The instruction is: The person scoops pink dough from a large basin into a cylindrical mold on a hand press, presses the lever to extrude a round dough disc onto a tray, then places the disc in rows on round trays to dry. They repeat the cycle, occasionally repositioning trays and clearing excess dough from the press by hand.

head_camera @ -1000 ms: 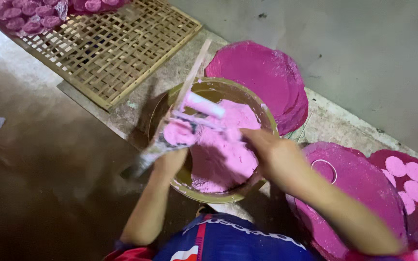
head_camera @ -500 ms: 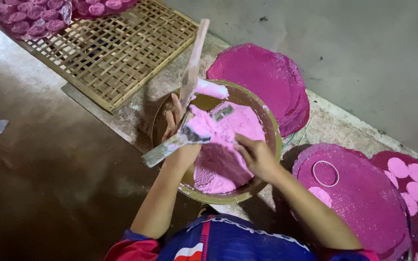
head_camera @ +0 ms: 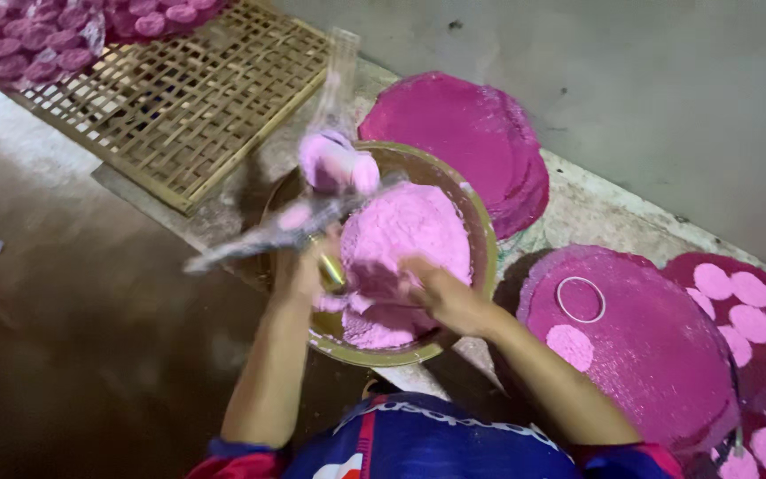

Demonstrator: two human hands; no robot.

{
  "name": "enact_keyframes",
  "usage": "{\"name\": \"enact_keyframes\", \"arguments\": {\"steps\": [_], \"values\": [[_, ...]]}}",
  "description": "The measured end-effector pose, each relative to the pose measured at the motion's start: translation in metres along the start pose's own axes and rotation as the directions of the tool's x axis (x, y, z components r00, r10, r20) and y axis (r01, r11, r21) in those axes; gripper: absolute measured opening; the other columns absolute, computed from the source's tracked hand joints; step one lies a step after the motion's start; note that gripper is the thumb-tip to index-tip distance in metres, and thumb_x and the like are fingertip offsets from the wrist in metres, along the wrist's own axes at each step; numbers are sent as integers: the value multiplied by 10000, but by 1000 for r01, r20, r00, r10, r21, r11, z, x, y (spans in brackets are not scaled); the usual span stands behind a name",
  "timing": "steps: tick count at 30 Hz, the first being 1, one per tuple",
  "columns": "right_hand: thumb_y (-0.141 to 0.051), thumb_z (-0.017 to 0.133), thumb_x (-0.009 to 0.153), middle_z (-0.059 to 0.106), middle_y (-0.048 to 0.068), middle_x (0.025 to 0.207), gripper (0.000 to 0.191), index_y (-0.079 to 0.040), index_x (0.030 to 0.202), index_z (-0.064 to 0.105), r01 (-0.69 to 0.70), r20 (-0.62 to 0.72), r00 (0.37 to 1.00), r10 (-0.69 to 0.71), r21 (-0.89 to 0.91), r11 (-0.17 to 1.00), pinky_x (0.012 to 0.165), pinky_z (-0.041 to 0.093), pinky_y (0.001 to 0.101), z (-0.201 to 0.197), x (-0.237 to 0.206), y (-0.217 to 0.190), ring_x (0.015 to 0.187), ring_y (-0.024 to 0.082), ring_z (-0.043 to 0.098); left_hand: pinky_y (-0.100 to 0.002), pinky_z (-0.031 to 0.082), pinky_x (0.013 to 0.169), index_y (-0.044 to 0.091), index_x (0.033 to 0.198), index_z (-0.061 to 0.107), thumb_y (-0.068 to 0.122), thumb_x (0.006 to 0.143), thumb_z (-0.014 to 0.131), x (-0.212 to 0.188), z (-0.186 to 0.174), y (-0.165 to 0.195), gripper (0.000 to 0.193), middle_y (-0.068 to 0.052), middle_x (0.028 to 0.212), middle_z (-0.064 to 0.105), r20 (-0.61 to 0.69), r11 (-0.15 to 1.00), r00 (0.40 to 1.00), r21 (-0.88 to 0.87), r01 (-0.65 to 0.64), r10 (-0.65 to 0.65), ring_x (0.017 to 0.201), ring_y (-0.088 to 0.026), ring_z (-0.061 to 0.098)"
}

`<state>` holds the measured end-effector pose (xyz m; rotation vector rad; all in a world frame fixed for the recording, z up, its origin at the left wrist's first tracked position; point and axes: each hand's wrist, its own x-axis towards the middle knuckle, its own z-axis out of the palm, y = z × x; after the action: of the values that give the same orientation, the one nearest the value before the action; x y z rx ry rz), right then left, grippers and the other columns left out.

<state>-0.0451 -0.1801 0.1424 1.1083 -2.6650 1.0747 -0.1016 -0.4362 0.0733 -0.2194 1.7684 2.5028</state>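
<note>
A mound of pink dough [head_camera: 405,239] fills a round brass-coloured bowl [head_camera: 480,235] near the ledge's front edge, where the right hand [head_camera: 441,297] presses into the mass, its grip hidden. The left hand [head_camera: 308,266] clenches a long flat scraper [head_camera: 263,238], blurred, carrying a pink lump [head_camera: 339,164]. Working it well likely means bracing the dough while the blade lifts cleanly; pink mats [head_camera: 463,133] lie beyond.

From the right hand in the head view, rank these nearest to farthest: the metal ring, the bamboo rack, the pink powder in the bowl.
1. Pink powder: under the right hand, touching it.
2. Metal ring: to its right, on a pink mat.
3. Bamboo rack: far upper left.
</note>
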Motion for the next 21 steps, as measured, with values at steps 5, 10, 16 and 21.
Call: {"name": "enact_keyframes", "arguments": {"steps": [5, 10, 16, 21], "values": [[-379, 500, 1086, 548, 349, 1428, 788, 87, 1664, 234, 230, -432, 892, 133, 686, 690, 1036, 538, 421, -40, -44, -3, 1186, 376, 640, -362, 546, 905, -30, 1168, 607, 17, 907, 659, -96, 95, -59, 270, -132, 1053, 686, 877, 643, 479, -350, 681, -30, 961, -227, 677], [-565, 602, 1038, 617, 312, 1323, 866, -1, 1621, 296, 169, -372, 898, 235, 784, 597, 933, 606, 395, -102, -132, -31, 1056, 321, 703, -374, 501, 610, 197, 1300, 566, 115, 727, 785, -139, 150, -39, 619, -37, 926, 681, 615, 894, 679, 424, 143, -400, 734, -167, 613], [-316, 611, 926, 618, 276, 1350, 254, -249, 1167, 569, 257, -280, 895, -347, -313, 914, 785, 612, 380, -139, -226, -77, 1072, 411, 725, -306, 485, 628, 15, 1085, 677, 131, 794, 857, -188, 185, 27, 361, -85, 897, 661, 791, 931, 495, 342, 130, -360, 769, -128, 612], [-223, 648, 928, 605, 268, 1382, 269, -212, 1179, 554, 151, -325, 912, -250, -302, 941, 875, 635, 473, -113, -282, -89, 1176, 497, 680, -282, 561, 857, 91, 1193, 673, 173, 853, 781, -214, 228, -20, 366, -49, 1098, 712, 898, 915, 281, 246, 321, -340, 1021, -118, 678]]}}
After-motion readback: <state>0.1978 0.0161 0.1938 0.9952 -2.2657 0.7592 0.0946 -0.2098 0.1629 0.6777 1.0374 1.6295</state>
